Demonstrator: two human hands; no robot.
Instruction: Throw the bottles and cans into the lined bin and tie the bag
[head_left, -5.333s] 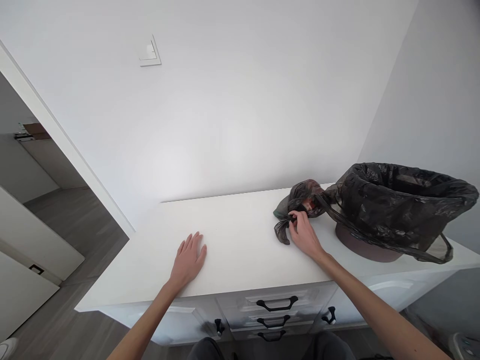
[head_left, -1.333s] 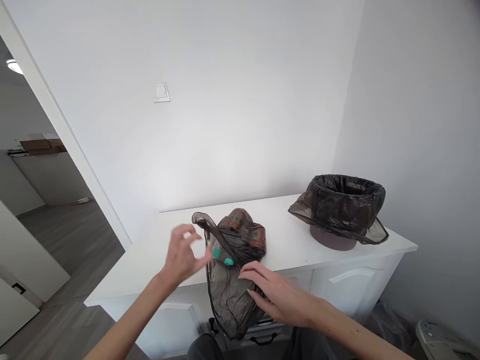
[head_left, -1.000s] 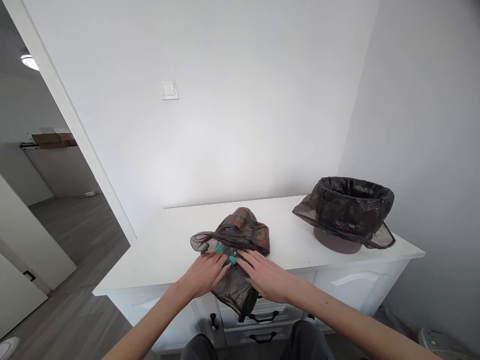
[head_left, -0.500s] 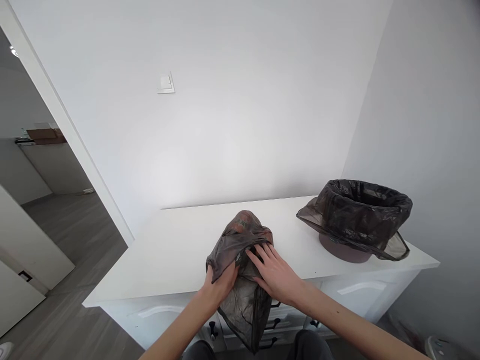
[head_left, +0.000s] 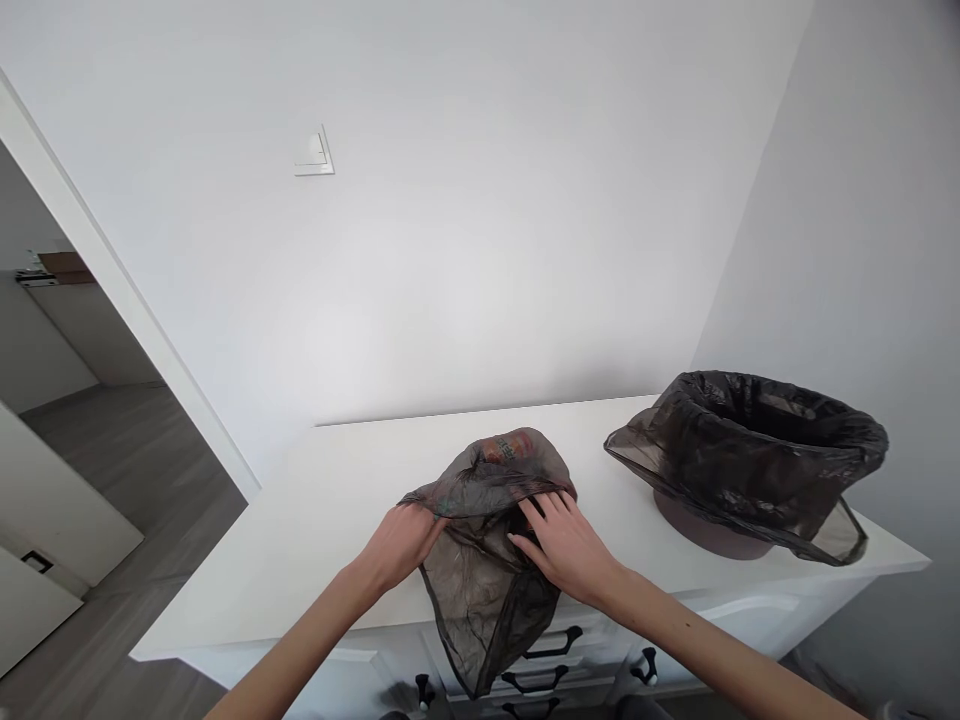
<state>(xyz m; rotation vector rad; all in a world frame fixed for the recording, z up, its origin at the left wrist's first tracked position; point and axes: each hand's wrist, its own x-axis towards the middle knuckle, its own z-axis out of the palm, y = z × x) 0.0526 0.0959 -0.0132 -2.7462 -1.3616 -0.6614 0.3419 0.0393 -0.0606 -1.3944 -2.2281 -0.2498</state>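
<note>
The white surface [head_left: 315, 560] carries, at right, a brown bin [head_left: 709, 530] in a dark liner [head_left: 739, 475]. A see-through dark bag [head_left: 480, 570] lies between the left hand [head_left: 400, 545] and the right hand [head_left: 574, 550] and droops over the front edge [head_left: 300, 637], with broad room leftward and a narrower gap before the liner. Both hands reach beneath its flap [head_left: 480, 490]; whether they grip, I cannot tell. Something reddish [head_left: 510, 446] shows through.

The left forearm [head_left: 304, 645] and right forearm [head_left: 739, 665] look slim and bare from here, with a small dark spot [head_left: 688, 625] (easily missed) on the right one. Both hands [head_left: 574, 555] are bare too; dark cloth [head_left: 641, 709] covers the legs.
</note>
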